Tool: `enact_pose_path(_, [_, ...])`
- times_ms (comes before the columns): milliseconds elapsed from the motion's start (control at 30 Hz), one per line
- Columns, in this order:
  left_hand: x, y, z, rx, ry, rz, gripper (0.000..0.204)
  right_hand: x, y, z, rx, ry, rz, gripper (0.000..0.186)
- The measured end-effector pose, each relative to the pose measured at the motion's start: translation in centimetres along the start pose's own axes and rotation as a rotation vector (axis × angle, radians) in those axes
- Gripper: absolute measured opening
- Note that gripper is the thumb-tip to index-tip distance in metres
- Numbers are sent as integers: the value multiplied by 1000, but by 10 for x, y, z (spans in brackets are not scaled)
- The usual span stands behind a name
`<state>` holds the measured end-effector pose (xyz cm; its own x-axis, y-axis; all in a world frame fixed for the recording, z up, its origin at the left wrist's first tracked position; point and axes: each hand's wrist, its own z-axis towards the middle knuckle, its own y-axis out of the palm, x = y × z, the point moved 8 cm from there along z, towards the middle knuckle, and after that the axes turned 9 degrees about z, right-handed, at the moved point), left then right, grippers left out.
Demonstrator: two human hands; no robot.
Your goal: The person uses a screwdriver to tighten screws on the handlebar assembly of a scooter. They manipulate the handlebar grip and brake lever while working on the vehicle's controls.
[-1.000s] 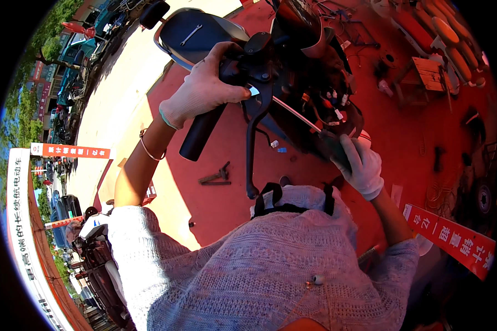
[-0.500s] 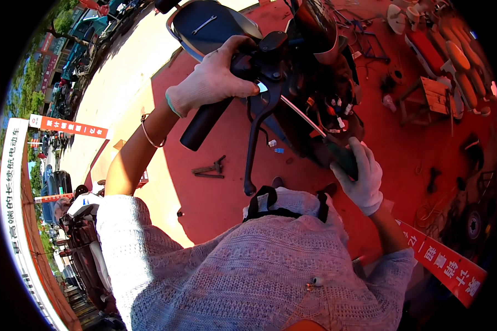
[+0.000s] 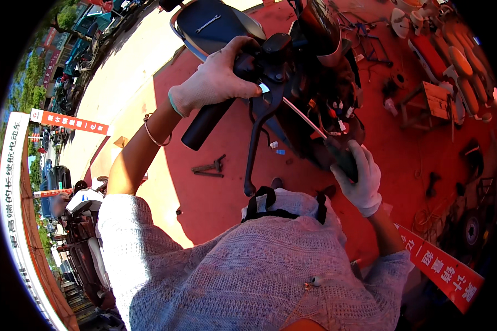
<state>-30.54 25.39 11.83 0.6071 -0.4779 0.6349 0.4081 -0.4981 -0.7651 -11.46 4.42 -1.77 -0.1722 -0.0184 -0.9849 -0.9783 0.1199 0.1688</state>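
Note:
My left hand (image 3: 218,80), in a white knit glove, wraps round the handlebar's control housing, just beyond the black handlebar grip (image 3: 207,126). Its thumb presses near a small pale patch by the brake lever mount. A screwdriver (image 3: 305,118) is held in my gloved right hand (image 3: 363,182), fingers closed round its dark handle. The shaft slants up and left, its tip at the mount of the black brake lever (image 3: 254,143); exact contact is hard to make out. Beside the mount sits a black brake fluid reservoir (image 3: 276,43).
A wrench (image 3: 208,23) lies on the dark scooter seat (image 3: 218,38). Loose connectors (image 3: 341,113) hang from the scooter's front. Metal parts (image 3: 209,167) lie on the red floor. At right are a wooden stool (image 3: 436,100) and several scooter seats; parked scooters (image 3: 85,243) stand at left.
Both hands and the screwdriver keep nearly the same places on the scooter. The whole view has shifted slightly; the screwdriver's angle looks almost unchanged.

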Motion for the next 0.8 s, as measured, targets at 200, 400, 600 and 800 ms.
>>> enact_pose_path(200, [4, -3, 0, 44, 6, 34, 74, 14, 6, -2, -117, 408, 602, 36])
enact_pose_path(400, [-8, -1, 4, 8, 23, 40, 81, -43, 2, -1, 140, -582, -504, 43])
enact_pose_path(600, [-4, -2, 2, 50, 52, 107, 80, 5, -2, 5, -1, -15, 62, 34])
enact_pose_path(800, [-2, -4, 2, 38, 52, 110, 77, -23, -1, 5, 54, -361, -189, 48])
